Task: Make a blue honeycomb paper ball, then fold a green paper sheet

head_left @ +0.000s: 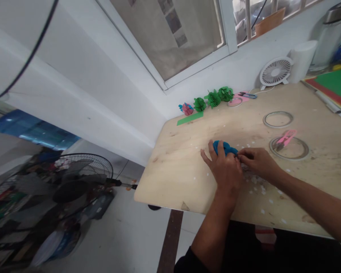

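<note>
We see the left hand (224,168) curled over a blue paper piece (222,146), fingers closed on its near side and holding it down on the worktop (173,170). The right hand (258,161) meets it from the other side, fingertips pinched together on the piece's right edge, so both hands grip the same thing. Just below the hands, small white paper scraps (255,181) lie scattered over the wood. To the right we find pink scissors (285,138) resting across a tape ring (301,153), with a second ring (277,119) beyond it. Farther back, near the wall, stand green paper flowers (213,98) in a row (a pink-and-blue one (186,109) sits at their left end), with a green paper strip (190,118) lying just in front. A small white fan (275,72) stands at the far right.
</note>
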The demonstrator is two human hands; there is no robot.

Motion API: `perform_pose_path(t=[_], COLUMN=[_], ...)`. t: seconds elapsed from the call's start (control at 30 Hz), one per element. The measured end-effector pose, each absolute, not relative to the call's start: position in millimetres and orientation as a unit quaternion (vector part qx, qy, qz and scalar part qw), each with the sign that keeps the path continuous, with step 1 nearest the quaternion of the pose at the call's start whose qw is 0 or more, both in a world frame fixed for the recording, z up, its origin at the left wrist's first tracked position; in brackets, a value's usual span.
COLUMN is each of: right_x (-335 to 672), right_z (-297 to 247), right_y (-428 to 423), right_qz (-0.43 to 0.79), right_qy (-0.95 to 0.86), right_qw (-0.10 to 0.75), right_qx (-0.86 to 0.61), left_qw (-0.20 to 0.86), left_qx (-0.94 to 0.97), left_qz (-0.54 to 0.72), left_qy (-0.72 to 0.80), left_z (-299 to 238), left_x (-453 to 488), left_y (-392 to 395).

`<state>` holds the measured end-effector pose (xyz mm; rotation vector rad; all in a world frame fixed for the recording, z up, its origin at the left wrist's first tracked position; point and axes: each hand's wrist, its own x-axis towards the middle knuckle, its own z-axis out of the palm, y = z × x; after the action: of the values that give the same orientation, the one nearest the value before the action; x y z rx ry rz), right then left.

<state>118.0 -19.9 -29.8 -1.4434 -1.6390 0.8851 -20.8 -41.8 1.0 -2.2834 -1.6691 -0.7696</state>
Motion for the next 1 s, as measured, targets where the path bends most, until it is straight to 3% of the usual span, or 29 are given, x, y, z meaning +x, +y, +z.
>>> perform_pose_path(t=[1.0], right_x=[116.0], right_z=[-24.8], right_y=[-23.6], right_qz=[0.325], right_qy=[-0.653], right_qw=[0.376], right_qx=[-0.571], left_qw=[0.115], left_qx=[-0.769], left_qz=[-0.276], left_qy=[-0.565], left_z=[-6.8], left_x=[-18.1], left_y=[-41.6])
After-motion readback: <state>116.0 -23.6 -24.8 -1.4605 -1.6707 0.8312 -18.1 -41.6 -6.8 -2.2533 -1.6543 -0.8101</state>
